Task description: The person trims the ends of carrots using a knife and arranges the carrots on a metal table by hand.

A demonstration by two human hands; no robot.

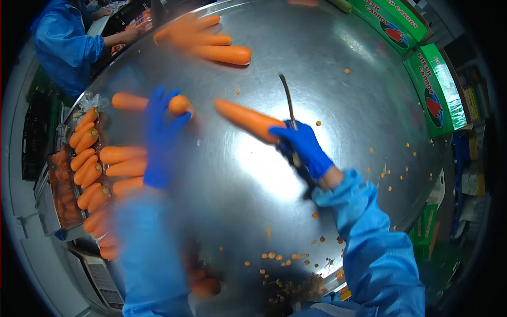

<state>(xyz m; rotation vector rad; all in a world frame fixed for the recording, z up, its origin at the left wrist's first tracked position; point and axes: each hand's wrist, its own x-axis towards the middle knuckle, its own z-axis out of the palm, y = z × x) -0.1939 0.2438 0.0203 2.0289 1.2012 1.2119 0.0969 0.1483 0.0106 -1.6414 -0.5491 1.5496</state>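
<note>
My left hand [162,132], in a blue glove and smeared by motion, is over the carrots at the left. Its fingers are spread, with the thumb and fingers on either side of an orange carrot end [180,105]; firm contact does not show. My gloved right hand [306,145] is closed on a thin-bladed knife [288,98], blade pointing away from me. The same hand also pinches the thick end of a carrot [245,119], whose tip points up and left. Part of the knife's dark handle is hidden by the hand.
Several loose carrots [222,54] lie at the far side of the metal table [222,206]. More carrots [87,140] line the left edge. Cut carrot bits [285,262] litter the near side. Green carrot boxes [435,90] stand right. Another person [66,45] works at the upper left.
</note>
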